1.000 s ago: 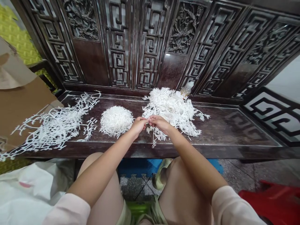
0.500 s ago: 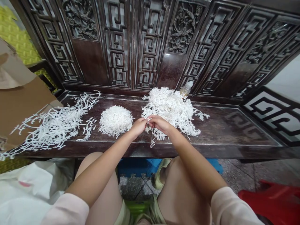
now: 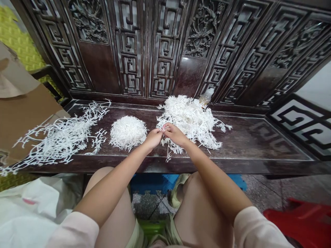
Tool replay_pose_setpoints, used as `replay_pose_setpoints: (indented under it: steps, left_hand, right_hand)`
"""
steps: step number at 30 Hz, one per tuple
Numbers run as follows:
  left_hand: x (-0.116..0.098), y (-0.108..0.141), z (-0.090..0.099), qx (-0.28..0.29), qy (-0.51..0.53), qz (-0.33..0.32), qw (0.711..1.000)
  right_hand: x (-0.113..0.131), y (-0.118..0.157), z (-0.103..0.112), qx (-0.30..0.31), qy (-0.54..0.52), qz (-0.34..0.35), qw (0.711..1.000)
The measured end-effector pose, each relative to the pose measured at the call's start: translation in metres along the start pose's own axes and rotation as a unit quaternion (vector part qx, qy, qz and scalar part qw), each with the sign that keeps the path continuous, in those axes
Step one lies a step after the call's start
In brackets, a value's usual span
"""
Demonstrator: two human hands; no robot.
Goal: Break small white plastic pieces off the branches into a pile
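Head view: I see left hand (image 3: 153,138) and right hand (image 3: 174,134), each grip pinched on a thin white sprig (image 3: 163,129).

The person's bare left forearm (image 3: 116,179) and bare right forearm (image 3: 214,174) slant forward and inward, converging ahead of the body. The left hand (image 3: 154,138) and right hand (image 3: 174,133) meet at the fingertips, their fingers (image 3: 168,125) pinched and curled; both wrists are nearly straight.
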State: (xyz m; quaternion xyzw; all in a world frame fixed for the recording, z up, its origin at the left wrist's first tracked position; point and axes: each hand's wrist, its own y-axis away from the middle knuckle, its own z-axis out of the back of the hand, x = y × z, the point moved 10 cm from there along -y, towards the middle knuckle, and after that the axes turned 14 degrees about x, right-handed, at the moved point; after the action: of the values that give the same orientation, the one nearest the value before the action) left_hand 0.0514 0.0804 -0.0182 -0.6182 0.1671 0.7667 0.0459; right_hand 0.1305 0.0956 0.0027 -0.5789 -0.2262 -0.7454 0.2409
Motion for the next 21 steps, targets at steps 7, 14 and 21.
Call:
replay_pose_setpoints:
  steps: [7, 14, 21]
  left_hand:
    - [-0.027, 0.013, 0.015, -0.11, -0.087, -0.062, 0.988]
    - [-0.021, 0.008, 0.018, -0.064, -0.099, -0.04, 0.992]
    - [-0.006, -0.001, 0.008, 0.055, 0.07, -0.015, 0.996]
  right_hand:
    - [0.011, 0.006, 0.007, -0.097, 0.008, 0.038, 0.995]
    - [0.008, 0.005, 0.002, -0.071, -0.015, 0.034, 0.997]
    - [0.006, 0.006, 0.0, -0.057, -0.06, 0.02, 0.996]
